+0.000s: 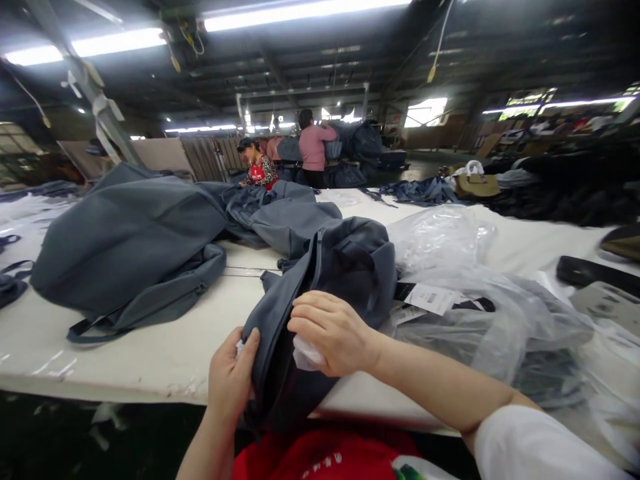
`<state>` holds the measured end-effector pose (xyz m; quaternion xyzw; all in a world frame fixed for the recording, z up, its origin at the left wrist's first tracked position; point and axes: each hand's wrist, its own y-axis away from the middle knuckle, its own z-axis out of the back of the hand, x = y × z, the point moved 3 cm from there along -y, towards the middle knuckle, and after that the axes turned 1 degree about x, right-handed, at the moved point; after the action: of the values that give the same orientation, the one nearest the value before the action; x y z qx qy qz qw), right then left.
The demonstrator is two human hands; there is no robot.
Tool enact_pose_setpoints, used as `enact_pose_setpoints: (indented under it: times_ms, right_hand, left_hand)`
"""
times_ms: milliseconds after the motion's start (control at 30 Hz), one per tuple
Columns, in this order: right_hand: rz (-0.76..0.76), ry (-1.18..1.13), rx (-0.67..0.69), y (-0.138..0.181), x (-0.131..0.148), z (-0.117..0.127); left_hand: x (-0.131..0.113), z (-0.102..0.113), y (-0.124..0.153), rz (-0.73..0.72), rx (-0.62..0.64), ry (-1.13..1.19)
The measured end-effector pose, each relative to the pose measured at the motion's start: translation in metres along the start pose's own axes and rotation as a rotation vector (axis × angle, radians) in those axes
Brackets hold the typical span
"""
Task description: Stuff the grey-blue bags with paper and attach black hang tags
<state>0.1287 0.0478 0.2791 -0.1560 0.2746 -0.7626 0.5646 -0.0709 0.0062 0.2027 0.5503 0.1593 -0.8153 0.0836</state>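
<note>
A dark blue-grey backpack (360,267) lies at the table's front edge with its long zipped opening parted towards me. My left hand (230,373) grips the near left edge of that opening, thumb on the outside. A sliver of something white shows by its fingers. Over the opening, my right hand (333,330) is closed around a crumpled, whitish, thin piece (306,353), perhaps plastic or tissue. The inside of the backpack is dark, so its contents are hidden.
A large pile of blue-grey bags (130,233) covers the table's left side. To the right lie see-through plastic bags (445,240), a white barcode tag (433,298) and a phone-like object (607,307). Two people (314,150) are at the back.
</note>
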Motion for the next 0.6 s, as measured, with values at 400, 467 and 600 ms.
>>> enact_pose_setpoints:
  times_ms: [400,467,600]
  right_hand:
    - [-0.396,-0.041,1.179,0.052,-0.014,-0.057]
    - [-0.487,-0.286,0.918,0.037,-0.020,-0.051]
    - [-0.834,-0.890,0.177,-0.007,-0.041,-0.058]
  left_hand:
    - [0.045,0.001,-0.027,0.508,-0.145,0.903]
    - [0.038,0.001,-0.018,0.408,-0.098,0.829]
    - [0.013,-0.001,0.003,0.306,-0.066,0.573]
